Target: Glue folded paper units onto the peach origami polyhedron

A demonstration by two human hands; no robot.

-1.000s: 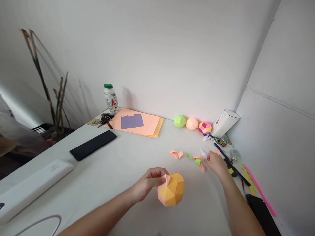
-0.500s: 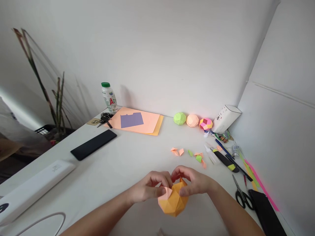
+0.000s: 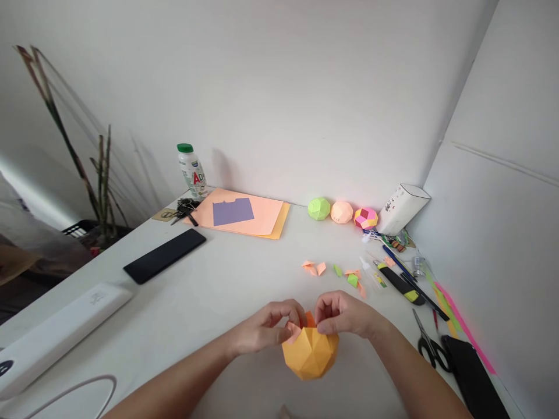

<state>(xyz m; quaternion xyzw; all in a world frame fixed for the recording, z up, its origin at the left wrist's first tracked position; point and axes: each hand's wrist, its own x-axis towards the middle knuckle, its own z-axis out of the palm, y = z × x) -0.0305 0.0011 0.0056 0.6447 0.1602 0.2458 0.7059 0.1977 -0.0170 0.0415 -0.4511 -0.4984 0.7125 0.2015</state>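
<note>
An orange folded-paper ball (image 3: 311, 352) with faceted sides sits low in the middle of the white table (image 3: 227, 279). My left hand (image 3: 264, 329) grips its upper left edge, fingers curled round a pale pink flap. My right hand (image 3: 345, 314) pinches the ball's top from the right, fingers pressed together over a small orange piece. Both hands meet above the ball's opening.
Small folded paper pieces (image 3: 336, 272) lie just beyond the hands. Three finished paper balls (image 3: 342, 212) and a white box (image 3: 404, 208) stand at the back. Pens, a cutter (image 3: 399, 283) and scissors (image 3: 430, 346) lie right. Paper sheets (image 3: 244, 212), a bottle (image 3: 190, 170), a phone (image 3: 165, 255) lie left.
My right hand came back from the loose pieces on the right to the ball and now pinches its top. The ball has turned slightly, showing more orange.
</note>
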